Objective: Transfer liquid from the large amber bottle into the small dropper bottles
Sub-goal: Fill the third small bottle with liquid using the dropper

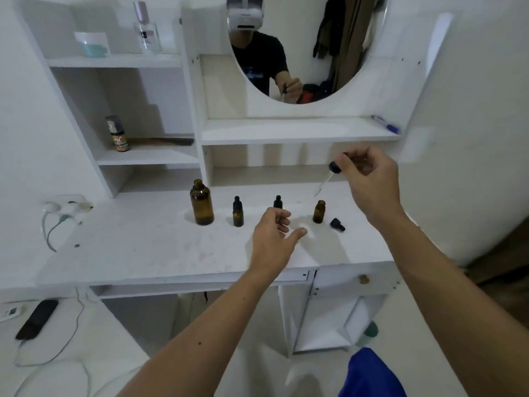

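A: Right hand (369, 179), right of centre: pinched shut on a dropper (333, 169), black bulb between fingertips, glass pipette slanting down and to the left. Tip hanging above and just left of the open dropper bottle (319, 212), not touching it.

B: And the left hand (274, 233)?

A: Centre of frame, over the tabletop (143, 239). Loosely curled, thumb stretched out to the right, holding nothing. Partly covering a capped dropper bottle (277, 201); only the black top showing above the knuckles.

B: Location of the large amber bottle (202, 203)?

A: Left of centre, upright on the tabletop, neck uncapped. Just right of it, another capped dropper bottle (238, 212), upright too.

B: Anything beside the open one?

A: A loose black cap (337, 224), lying on its side just to the lower right, apart from the bottle.

B: Liquid level in the pipette?

A: Cannot tell; glass too thin and blurred.

B: Upper part of the frame?

A: An oval mirror (357, 58), top centre, reflecting the hand and dropper. A perfume bottle (147, 31) on the upper left shelf. A blue marker (386, 125) on the shelf at upper right.
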